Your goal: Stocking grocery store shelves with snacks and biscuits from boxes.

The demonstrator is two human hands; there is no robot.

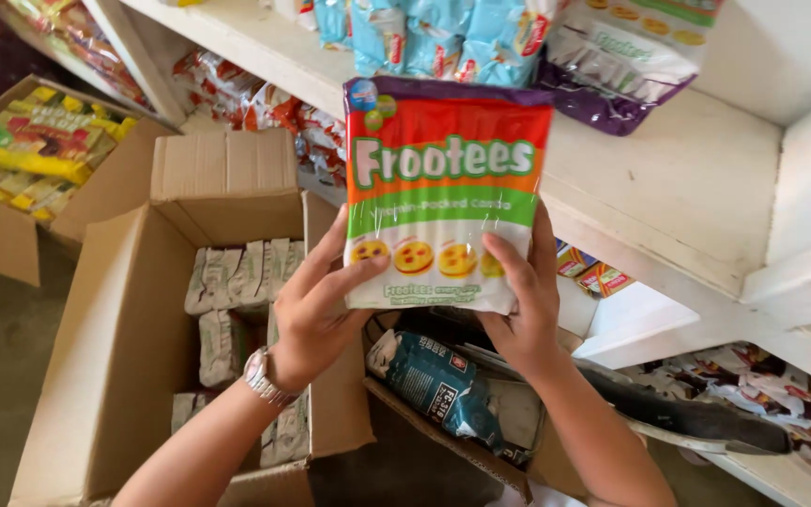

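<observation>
While left hand [316, 310] and right hand [523, 300] grip candy packet [443, 188] | white shelf [668, 178] behind | cardboard box [133, 338] below

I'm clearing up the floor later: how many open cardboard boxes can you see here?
3. A large box of pale packets lies under the left hand; another with yellow packs sits far left; a third, partly hidden, lies below the right hand.

Hands: two, left hand [316, 305], right hand [523, 305]
Candy packs gripped: one candy pack [443, 192]
Open cardboard boxes below grip: two, near box [114, 357], far box [2, 235]
</observation>
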